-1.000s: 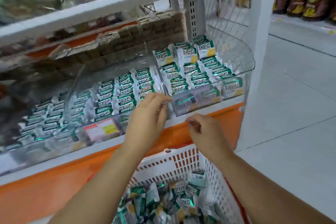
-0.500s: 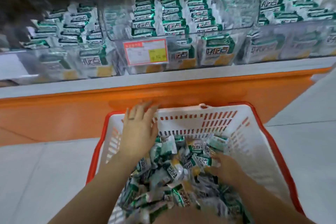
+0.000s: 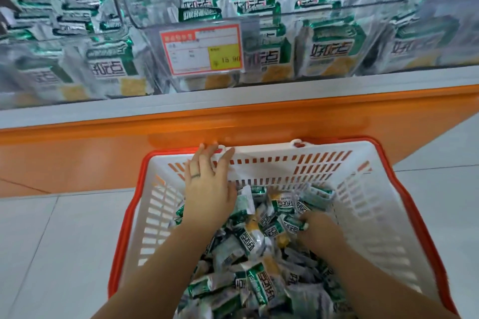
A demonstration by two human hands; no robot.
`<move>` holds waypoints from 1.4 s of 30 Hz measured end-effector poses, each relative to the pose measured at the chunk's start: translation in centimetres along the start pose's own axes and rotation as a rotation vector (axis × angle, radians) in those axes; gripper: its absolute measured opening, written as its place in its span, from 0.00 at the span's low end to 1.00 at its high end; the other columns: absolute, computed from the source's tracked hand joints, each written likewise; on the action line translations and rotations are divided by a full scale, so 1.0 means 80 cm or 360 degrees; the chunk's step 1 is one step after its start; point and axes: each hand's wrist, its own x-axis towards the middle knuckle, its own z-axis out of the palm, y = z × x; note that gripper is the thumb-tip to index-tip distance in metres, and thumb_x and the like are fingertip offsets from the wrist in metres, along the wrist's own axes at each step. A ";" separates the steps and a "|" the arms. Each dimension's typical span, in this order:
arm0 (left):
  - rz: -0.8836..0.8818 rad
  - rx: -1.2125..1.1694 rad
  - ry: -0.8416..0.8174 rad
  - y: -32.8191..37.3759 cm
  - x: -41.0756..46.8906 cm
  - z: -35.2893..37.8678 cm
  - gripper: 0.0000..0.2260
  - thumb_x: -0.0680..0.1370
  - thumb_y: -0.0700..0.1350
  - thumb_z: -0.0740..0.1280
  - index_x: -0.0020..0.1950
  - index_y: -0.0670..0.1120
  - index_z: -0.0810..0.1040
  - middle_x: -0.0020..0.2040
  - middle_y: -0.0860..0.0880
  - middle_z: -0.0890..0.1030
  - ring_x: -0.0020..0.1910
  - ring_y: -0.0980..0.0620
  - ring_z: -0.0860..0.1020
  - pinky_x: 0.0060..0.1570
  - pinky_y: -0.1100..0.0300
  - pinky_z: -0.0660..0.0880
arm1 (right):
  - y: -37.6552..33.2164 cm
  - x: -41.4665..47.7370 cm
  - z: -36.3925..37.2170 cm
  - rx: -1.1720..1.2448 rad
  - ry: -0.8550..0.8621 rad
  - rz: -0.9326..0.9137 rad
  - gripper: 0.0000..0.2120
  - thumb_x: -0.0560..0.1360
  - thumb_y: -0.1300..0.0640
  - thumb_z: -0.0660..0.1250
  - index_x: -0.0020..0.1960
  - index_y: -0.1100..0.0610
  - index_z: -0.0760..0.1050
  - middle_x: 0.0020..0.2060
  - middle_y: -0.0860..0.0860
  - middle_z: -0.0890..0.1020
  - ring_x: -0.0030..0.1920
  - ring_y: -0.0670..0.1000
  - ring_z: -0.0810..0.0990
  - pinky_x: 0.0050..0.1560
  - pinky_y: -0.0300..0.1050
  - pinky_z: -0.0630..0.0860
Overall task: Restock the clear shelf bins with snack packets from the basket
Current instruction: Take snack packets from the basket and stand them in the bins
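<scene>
A white basket with an orange rim stands on the floor below the shelf, heaped with green-and-silver snack packets. My left hand hovers over the pile near the basket's far wall, fingers spread and straight, holding nothing. Down among the packets on the right side of the pile, my right hand has its fingers curled round a packet. Above, the clear shelf bins hold rows of the same packets behind a transparent front.
A red-and-yellow price label is fixed to the bin front. Under the bins run a grey shelf lip and an orange base panel. Pale floor tiles lie on both sides of the basket.
Both hands came down from the bin front into the basket. In the last half second the right hand dug into the packets and took hold of one; the left stayed spread.
</scene>
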 end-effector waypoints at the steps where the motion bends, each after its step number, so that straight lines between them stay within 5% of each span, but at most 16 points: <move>1: -0.0003 0.0035 -0.0031 0.000 -0.001 -0.001 0.30 0.67 0.42 0.75 0.68 0.44 0.70 0.67 0.37 0.70 0.69 0.35 0.64 0.63 0.33 0.67 | 0.001 0.000 -0.007 -0.0002 0.0016 -0.0040 0.16 0.73 0.60 0.66 0.61 0.57 0.77 0.55 0.55 0.81 0.49 0.52 0.80 0.41 0.39 0.74; 4: -0.0059 0.0115 -0.0219 0.010 -0.001 -0.019 0.31 0.70 0.46 0.74 0.71 0.46 0.69 0.70 0.38 0.67 0.72 0.36 0.62 0.64 0.33 0.65 | -0.001 -0.011 -0.050 -0.0049 0.0001 -0.0153 0.14 0.75 0.59 0.66 0.60 0.60 0.77 0.53 0.56 0.81 0.45 0.52 0.79 0.38 0.38 0.72; 7: -0.0179 0.0108 -0.0525 0.025 0.007 -0.051 0.29 0.78 0.54 0.63 0.76 0.53 0.57 0.76 0.44 0.53 0.76 0.42 0.51 0.73 0.40 0.54 | -0.015 -0.042 -0.110 -0.0029 -0.0071 -0.0324 0.18 0.77 0.58 0.67 0.65 0.59 0.73 0.59 0.54 0.76 0.49 0.51 0.76 0.43 0.37 0.70; 9: -0.0141 -0.0005 -0.0601 0.041 0.012 -0.083 0.26 0.79 0.54 0.61 0.76 0.56 0.58 0.76 0.48 0.56 0.75 0.44 0.56 0.73 0.45 0.57 | -0.030 -0.071 -0.153 -0.0104 -0.0090 -0.0440 0.20 0.76 0.56 0.67 0.68 0.57 0.71 0.66 0.54 0.73 0.52 0.48 0.76 0.48 0.37 0.72; 13: 0.0136 -0.0407 -0.0279 0.088 0.027 -0.165 0.15 0.80 0.47 0.61 0.68 0.54 0.72 0.66 0.54 0.73 0.60 0.51 0.76 0.57 0.54 0.74 | -0.045 -0.134 -0.233 -0.0065 -0.0088 -0.0589 0.19 0.74 0.56 0.70 0.65 0.55 0.74 0.57 0.49 0.76 0.47 0.47 0.78 0.46 0.39 0.75; 19: 0.0349 -0.0746 0.0234 0.162 0.079 -0.257 0.10 0.80 0.42 0.63 0.59 0.51 0.79 0.55 0.54 0.79 0.48 0.57 0.77 0.49 0.59 0.75 | -0.028 -0.230 -0.347 0.0242 -0.0009 -0.0747 0.10 0.74 0.56 0.70 0.54 0.47 0.74 0.51 0.44 0.77 0.37 0.36 0.78 0.35 0.30 0.71; 22: 0.0387 -0.0770 0.0241 0.191 0.121 -0.276 0.12 0.80 0.44 0.62 0.63 0.51 0.76 0.60 0.53 0.76 0.51 0.54 0.76 0.53 0.58 0.73 | -0.023 -0.259 -0.394 0.0539 0.0240 -0.0872 0.11 0.74 0.58 0.70 0.52 0.46 0.73 0.56 0.42 0.74 0.47 0.38 0.78 0.41 0.31 0.74; 26: 0.0318 -0.0824 -0.0014 0.217 0.178 -0.275 0.18 0.82 0.51 0.59 0.72 0.54 0.67 0.72 0.49 0.66 0.70 0.50 0.66 0.65 0.57 0.63 | -0.018 -0.254 -0.441 0.0686 0.0808 -0.0947 0.09 0.75 0.58 0.69 0.51 0.46 0.73 0.61 0.48 0.73 0.40 0.42 0.75 0.46 0.38 0.72; 29: 0.0269 -0.0885 -0.0195 0.225 0.215 -0.270 0.22 0.81 0.56 0.57 0.75 0.58 0.60 0.76 0.51 0.60 0.73 0.49 0.62 0.69 0.51 0.61 | -0.019 -0.222 -0.462 0.0591 0.1088 -0.0918 0.10 0.75 0.59 0.68 0.55 0.50 0.72 0.59 0.49 0.75 0.33 0.41 0.71 0.35 0.34 0.68; 33: 0.0338 -0.1124 -0.0183 0.224 0.233 -0.253 0.22 0.80 0.57 0.60 0.73 0.63 0.60 0.74 0.57 0.63 0.65 0.54 0.71 0.63 0.54 0.70 | -0.029 -0.168 -0.486 0.0598 0.1294 -0.0898 0.11 0.76 0.62 0.67 0.57 0.53 0.74 0.48 0.46 0.74 0.29 0.42 0.71 0.28 0.27 0.66; 36: 0.0378 -0.1153 -0.0131 0.221 0.238 -0.247 0.20 0.80 0.57 0.60 0.71 0.64 0.62 0.65 0.64 0.65 0.53 0.65 0.72 0.50 0.65 0.72 | -0.047 -0.121 -0.508 0.0607 0.1455 -0.0862 0.13 0.76 0.62 0.68 0.59 0.56 0.75 0.53 0.50 0.72 0.34 0.41 0.72 0.32 0.22 0.66; 39: 0.0337 -0.1293 -0.0187 0.220 0.241 -0.246 0.18 0.79 0.57 0.61 0.69 0.66 0.64 0.56 0.71 0.64 0.51 0.68 0.72 0.48 0.66 0.71 | -0.070 -0.074 -0.523 0.0473 0.1468 -0.0869 0.13 0.75 0.60 0.69 0.59 0.54 0.76 0.59 0.56 0.72 0.44 0.49 0.73 0.51 0.35 0.68; 42: 0.0336 -0.1355 -0.0213 0.218 0.243 -0.244 0.17 0.79 0.56 0.62 0.66 0.69 0.64 0.54 0.73 0.64 0.52 0.71 0.72 0.52 0.66 0.70 | -0.092 -0.039 -0.529 0.0283 0.1351 -0.0902 0.14 0.75 0.59 0.69 0.60 0.54 0.77 0.60 0.55 0.75 0.49 0.52 0.75 0.51 0.38 0.66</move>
